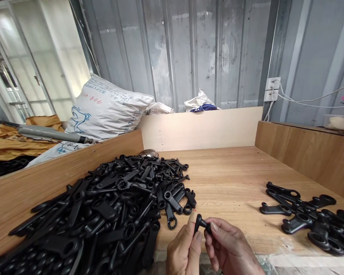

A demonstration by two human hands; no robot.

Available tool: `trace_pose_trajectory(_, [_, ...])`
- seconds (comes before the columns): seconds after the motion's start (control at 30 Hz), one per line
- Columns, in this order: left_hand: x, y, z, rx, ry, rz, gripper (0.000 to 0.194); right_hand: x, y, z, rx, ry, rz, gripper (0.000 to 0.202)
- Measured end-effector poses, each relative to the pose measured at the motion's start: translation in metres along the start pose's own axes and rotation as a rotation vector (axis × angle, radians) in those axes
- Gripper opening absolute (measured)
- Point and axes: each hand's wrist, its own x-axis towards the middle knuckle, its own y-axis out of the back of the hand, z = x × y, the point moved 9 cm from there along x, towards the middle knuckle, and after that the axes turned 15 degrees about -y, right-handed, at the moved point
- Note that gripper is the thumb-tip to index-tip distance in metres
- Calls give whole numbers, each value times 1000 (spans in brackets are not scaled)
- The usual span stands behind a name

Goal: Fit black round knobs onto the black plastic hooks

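Note:
Near the front edge of the table, both hands meet at one black plastic crank handle (200, 221). My left hand (182, 248) is closed around its arm, with thumb and forefinger pressing near the wide end of the peg; most of the arm is hidden by the fingers. The thumb and fingertips of my right hand (232, 242) pinch the peg's other end. Whether a separate knob sits there I cannot tell. To the left lies a large heap of similar black crank handles (123, 198), some showing toothed ring ends. A smaller group of crank handles (306, 214) lies to the right.
Round black knobs (40, 259) fill the lower left corner. Wooden boards (200, 130) border the table. A stuffed white sack (109, 109) and a grey tool (51, 133) are beyond the left board. Sockets with white cables (272, 89) hang on the metal wall.

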Motion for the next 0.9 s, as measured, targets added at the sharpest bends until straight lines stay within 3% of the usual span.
trace_pose_trajectory(0.27, [-8,-10,8,285,-242,-79,40,-10,4,-4,-63,1,112,36])
trace_pose_trajectory(0.43, [-9,-8,1,37,-149,-9,36,-1,8,-2,-90,-47,16,34])
trace_pose_trajectory(0.53, [-11,-9,-2,27,-128,5,36,0,6,-1,-82,-49,-21,33])
trace_pose_trajectory(0.77, [-12,-9,18,252,-327,-31,42,-5,-2,9,-26,-93,-49,33])
trace_pose_trajectory(0.9, [-16,-11,24,448,-413,-64,47,-5,10,15,-40,-144,15,37])
